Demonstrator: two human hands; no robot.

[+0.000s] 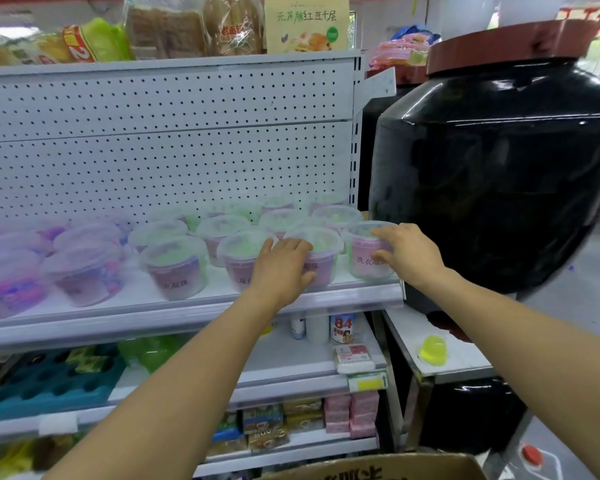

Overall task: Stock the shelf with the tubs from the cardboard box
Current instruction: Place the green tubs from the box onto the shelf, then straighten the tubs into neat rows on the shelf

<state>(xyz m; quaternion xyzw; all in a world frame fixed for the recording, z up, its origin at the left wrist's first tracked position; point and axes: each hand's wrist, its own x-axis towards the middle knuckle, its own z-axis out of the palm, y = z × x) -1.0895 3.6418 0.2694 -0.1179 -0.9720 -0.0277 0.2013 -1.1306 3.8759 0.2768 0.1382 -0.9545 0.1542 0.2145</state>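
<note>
Gripping a shelf-edge tub [368,252] in the right hand [407,252], left hand [284,268] clasping its neighbour tub [317,252]

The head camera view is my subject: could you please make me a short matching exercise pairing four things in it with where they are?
Things:
1. left hand
2. right hand
3. big black jar
4. cardboard box

Places:
A. bottom edge of the view, below the arms
B. on the tub at the shelf's right end
C. standing right of the shelving
D. on the front-row tub just left of the end one

Pairs: 1-D, 2-B, 3-C, 4-A
</note>
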